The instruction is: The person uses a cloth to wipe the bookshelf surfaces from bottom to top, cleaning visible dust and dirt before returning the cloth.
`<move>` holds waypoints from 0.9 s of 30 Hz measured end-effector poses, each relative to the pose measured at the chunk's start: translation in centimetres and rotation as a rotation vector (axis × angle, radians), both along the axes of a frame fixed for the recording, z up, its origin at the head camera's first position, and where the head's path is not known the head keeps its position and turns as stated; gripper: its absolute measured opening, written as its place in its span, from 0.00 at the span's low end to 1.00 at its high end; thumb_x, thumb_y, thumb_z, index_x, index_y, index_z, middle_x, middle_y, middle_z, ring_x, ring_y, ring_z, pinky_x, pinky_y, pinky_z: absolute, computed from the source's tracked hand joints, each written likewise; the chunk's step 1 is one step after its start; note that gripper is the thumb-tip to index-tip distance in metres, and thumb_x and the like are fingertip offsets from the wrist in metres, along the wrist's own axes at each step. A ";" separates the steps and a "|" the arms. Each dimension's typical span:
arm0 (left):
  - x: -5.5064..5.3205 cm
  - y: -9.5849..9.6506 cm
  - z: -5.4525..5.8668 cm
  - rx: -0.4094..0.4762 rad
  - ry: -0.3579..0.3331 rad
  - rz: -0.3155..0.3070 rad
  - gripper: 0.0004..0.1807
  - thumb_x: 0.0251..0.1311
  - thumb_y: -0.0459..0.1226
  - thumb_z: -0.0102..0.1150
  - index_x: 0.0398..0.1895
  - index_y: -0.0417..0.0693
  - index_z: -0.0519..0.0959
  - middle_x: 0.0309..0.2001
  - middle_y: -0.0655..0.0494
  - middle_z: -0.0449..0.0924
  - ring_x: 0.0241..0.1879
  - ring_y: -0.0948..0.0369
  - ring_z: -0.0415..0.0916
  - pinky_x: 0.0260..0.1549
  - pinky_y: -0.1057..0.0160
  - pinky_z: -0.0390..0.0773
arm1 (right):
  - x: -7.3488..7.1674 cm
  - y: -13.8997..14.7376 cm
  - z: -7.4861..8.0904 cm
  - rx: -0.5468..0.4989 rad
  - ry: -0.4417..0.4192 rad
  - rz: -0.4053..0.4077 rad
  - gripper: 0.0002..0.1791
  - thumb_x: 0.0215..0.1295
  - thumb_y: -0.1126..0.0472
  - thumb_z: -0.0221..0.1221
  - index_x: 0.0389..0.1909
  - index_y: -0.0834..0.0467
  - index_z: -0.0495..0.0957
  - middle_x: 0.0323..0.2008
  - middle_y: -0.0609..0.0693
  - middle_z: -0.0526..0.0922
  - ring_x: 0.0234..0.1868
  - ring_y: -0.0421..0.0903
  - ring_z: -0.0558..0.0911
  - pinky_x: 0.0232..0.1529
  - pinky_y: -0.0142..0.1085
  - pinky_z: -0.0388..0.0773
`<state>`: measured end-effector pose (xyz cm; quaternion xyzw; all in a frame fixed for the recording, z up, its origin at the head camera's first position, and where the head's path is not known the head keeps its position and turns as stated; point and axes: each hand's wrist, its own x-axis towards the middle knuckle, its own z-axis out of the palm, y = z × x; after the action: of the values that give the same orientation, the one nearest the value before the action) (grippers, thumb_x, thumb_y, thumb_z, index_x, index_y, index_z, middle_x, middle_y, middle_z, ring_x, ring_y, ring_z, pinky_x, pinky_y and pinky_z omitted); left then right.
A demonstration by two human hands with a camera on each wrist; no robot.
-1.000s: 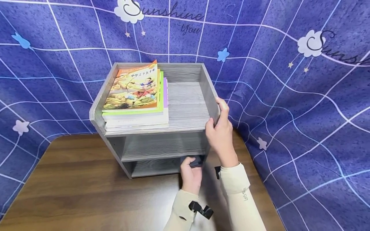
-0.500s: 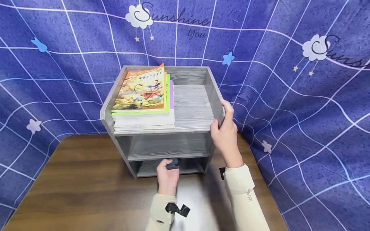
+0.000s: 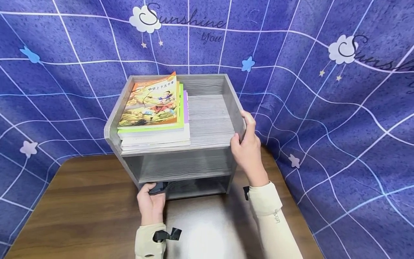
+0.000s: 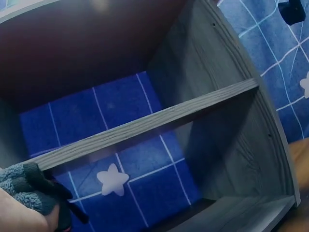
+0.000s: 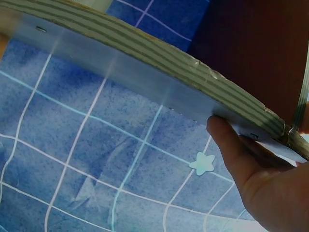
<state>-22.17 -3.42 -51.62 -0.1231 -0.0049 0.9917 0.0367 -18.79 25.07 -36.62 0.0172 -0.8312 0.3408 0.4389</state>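
A grey wood-grain shelf unit (image 3: 210, 115) stands on the brown table. At the left end of its lowest compartment, my left hand (image 3: 152, 207) grips a dark grey-blue cloth (image 3: 157, 188). In the left wrist view the cloth (image 4: 29, 188) looks fluffy, bunched up with a darker edge, beside the middle board (image 4: 145, 123). Part of the cloth and my fingertips are hidden under that board. My right hand (image 3: 248, 151) holds the front edge of the unit's right side panel (image 5: 145, 53), its thumb inside and fingers outside.
Stacked books (image 3: 150, 104), the top one with an orange illustrated cover, lie on the left of the top shelf. A blue patterned curtain (image 3: 291, 90) hangs behind and to the right. The wooden table (image 3: 81, 205) extends leftward and in front.
My left hand has slid with the cloth from the right end of the lowest compartment to its left end. The right hand keeps its hold on the side panel.
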 end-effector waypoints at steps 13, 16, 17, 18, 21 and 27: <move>0.7 0.2 -2.0 -0.446 0.043 0.053 0.32 0.55 0.15 0.27 0.65 0.37 0.60 0.60 0.49 0.67 0.56 0.59 0.68 0.56 0.63 0.72 | 0.0 -0.5 0.3 -0.037 -0.008 0.016 0.40 0.58 0.72 0.54 0.72 0.48 0.58 0.65 0.56 0.74 0.41 0.62 0.80 0.43 0.55 0.76; 1.3 0.8 -2.8 -0.993 0.041 -0.006 0.32 0.55 0.17 0.39 0.68 0.27 0.61 0.57 0.41 0.70 0.49 0.57 0.72 0.47 0.66 0.76 | 0.0 -0.4 0.4 -0.044 -0.013 0.017 0.40 0.58 0.72 0.54 0.72 0.48 0.58 0.65 0.55 0.74 0.40 0.61 0.79 0.43 0.55 0.76; 1.5 1.1 -3.2 -1.231 0.082 -0.028 0.30 0.54 0.18 0.43 0.65 0.24 0.63 0.53 0.37 0.72 0.46 0.55 0.73 0.43 0.64 0.77 | 0.0 -0.4 0.4 -0.044 -0.014 0.017 0.40 0.58 0.72 0.54 0.72 0.48 0.58 0.64 0.55 0.75 0.40 0.61 0.79 0.42 0.55 0.76; 1.6 1.4 -3.7 -1.491 0.142 -0.039 0.28 0.54 0.19 0.48 0.62 0.22 0.66 0.50 0.35 0.74 0.43 0.52 0.75 0.41 0.61 0.77 | 0.0 -0.4 0.4 -0.043 -0.016 0.019 0.40 0.58 0.72 0.54 0.72 0.47 0.58 0.65 0.55 0.75 0.40 0.61 0.79 0.42 0.55 0.75; 1.5 2.4 -5.3 -2.240 0.450 0.086 0.22 0.47 0.22 0.58 0.50 0.24 0.75 0.41 0.32 0.78 0.40 0.41 0.77 0.42 0.49 0.77 | 0.1 -0.3 0.3 -0.042 -0.022 0.017 0.39 0.58 0.71 0.54 0.72 0.47 0.58 0.65 0.54 0.74 0.40 0.61 0.79 0.42 0.56 0.75; 1.2 3.7 -8.5 -2.884 0.992 0.196 0.42 0.40 0.29 0.74 0.65 0.36 0.73 0.62 0.34 0.73 0.63 0.37 0.68 0.54 0.38 0.70 | 0.1 -0.2 -0.1 -0.033 -0.019 0.009 0.39 0.58 0.71 0.53 0.71 0.49 0.58 0.66 0.55 0.74 0.42 0.63 0.80 0.44 0.58 0.75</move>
<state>-20.99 0.31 -60.10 0.2820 0.9388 0.0891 -0.1764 -18.72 24.90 -36.68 0.0104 -0.8295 0.3565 0.4298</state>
